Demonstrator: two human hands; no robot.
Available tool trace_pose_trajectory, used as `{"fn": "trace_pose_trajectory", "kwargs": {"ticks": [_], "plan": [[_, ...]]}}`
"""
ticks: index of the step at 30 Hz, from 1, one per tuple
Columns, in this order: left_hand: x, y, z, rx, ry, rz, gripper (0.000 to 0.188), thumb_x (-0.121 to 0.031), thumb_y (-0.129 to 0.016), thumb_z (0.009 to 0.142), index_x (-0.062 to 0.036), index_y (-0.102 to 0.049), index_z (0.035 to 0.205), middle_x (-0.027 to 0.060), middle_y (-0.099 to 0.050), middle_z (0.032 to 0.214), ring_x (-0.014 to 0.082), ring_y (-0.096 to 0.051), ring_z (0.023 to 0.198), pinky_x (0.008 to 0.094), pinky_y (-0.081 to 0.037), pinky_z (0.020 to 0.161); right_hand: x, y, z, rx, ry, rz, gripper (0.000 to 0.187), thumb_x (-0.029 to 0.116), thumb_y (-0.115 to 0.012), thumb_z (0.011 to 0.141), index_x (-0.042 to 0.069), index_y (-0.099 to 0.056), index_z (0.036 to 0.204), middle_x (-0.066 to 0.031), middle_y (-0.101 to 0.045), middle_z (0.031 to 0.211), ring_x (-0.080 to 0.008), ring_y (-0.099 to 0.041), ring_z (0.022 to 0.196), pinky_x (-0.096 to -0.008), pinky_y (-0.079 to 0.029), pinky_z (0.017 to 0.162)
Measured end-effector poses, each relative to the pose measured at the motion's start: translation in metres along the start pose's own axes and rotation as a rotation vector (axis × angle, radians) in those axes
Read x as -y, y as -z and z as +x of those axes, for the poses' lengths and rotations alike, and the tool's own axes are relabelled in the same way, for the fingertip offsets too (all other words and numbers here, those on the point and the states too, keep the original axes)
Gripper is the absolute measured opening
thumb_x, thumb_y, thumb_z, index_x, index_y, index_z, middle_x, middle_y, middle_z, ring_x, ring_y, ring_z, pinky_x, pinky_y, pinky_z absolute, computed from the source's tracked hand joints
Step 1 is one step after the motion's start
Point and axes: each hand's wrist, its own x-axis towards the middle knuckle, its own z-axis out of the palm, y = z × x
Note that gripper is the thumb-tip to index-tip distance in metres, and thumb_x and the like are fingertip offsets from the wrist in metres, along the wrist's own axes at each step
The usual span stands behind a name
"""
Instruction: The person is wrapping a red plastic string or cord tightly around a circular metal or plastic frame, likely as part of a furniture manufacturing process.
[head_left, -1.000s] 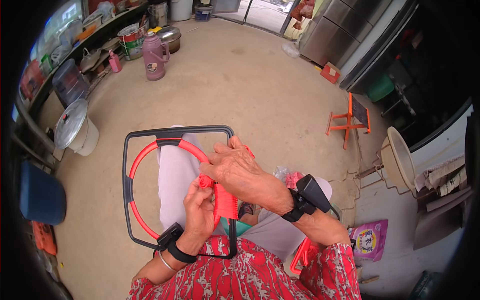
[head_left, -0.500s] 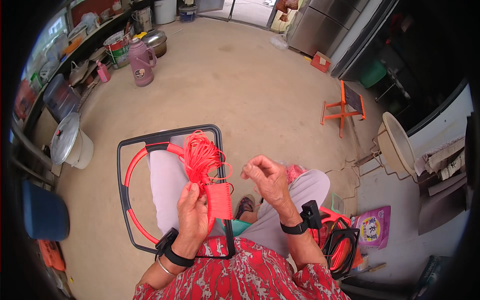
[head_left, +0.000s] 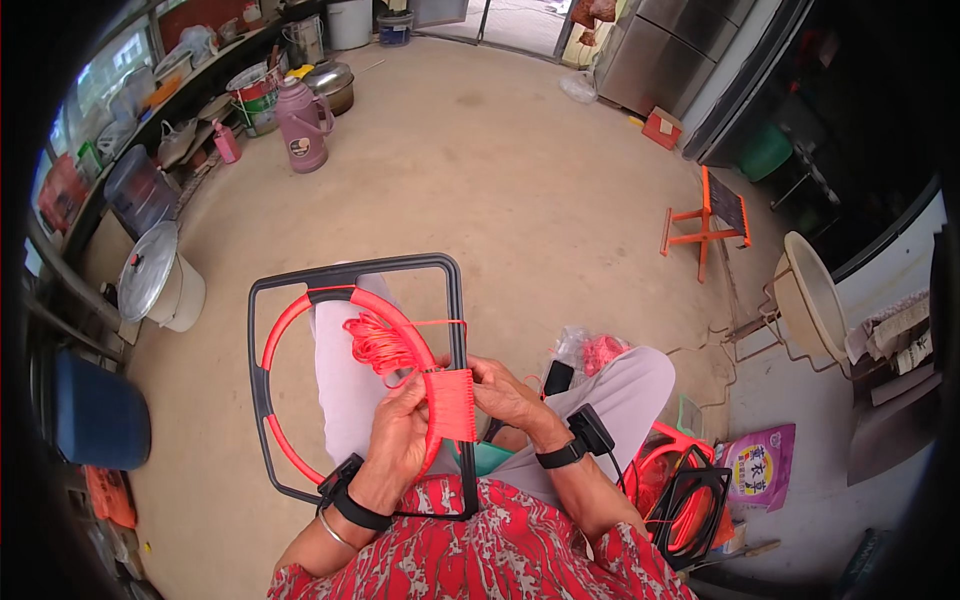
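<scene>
A black rectangular frame (head_left: 352, 265) with a red-and-black ring (head_left: 287, 331) inside it stands over my left thigh. Red cord is wound in close rows, forming a band (head_left: 452, 405) between the ring and the frame's right bar. My left hand (head_left: 400, 430) is closed at the ring's inner right side, its fingers pinching at the base of a loose bundle of red cord (head_left: 380, 343). One strand stretches from the ring to the right bar above the band. Curled against the band's outer side is my right hand (head_left: 508, 395); its fingertips are partly hidden behind the bar.
Beside my right leg lie more red rings with black frames (head_left: 690, 500) and a purple bag (head_left: 757, 467). An orange folding stool (head_left: 706, 222) stands ahead right. Toward the left are a lidded white bucket (head_left: 178, 290), a blue container (head_left: 100, 410) and a pink thermos (head_left: 302, 125).
The cord bundle has dropped from above the ring's right side to inside the ring. My right hand has come left and down from the air to the frame's right bar.
</scene>
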Motion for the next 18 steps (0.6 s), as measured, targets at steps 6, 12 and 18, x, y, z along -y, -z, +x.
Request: {"fn": "trace_pose_trajectory", "kwargs": {"ticks": [6,12,18], "plan": [[0.002,0.000,0.002,-0.075,0.048,0.099,0.025,-0.007,-0.049,0.098,0.0062,-0.051,0.119,0.0142,-0.064,0.104,0.0190,-0.068,0.090,0.0317,-0.060,0.078,0.001,-0.009,-0.005,0.007,-0.049,0.125,0.042,0.023,-0.062,0.093,-0.001,-0.056,0.127,-0.0022,-0.064,0.113,-0.0070,-0.058,0.100,-0.0252,-0.048,0.089],[0.002,-0.005,0.002,-0.102,0.048,0.166,0.023,-0.004,-0.048,0.097,0.0060,-0.052,0.118,0.0138,-0.065,0.098,0.0195,-0.068,0.083,0.0316,-0.060,0.074,0.005,-0.007,-0.005,-0.109,-0.027,0.162,0.034,0.017,-0.064,0.089,0.000,-0.060,0.119,-0.0030,-0.064,0.107,-0.0078,-0.059,0.092,-0.0255,-0.049,0.081],[0.001,0.001,-0.004,-0.152,-0.054,0.021,0.018,-0.005,-0.050,0.096,0.0047,-0.056,0.110,0.0131,-0.066,0.089,0.0198,-0.067,0.071,0.0320,-0.059,0.068,0.052,0.014,-0.023,-0.272,0.161,-0.616,0.028,0.007,-0.063,0.077,0.001,-0.065,0.105,-0.0151,-0.062,0.094,-0.0228,-0.066,0.083,-0.0294,-0.051,0.073]]}}
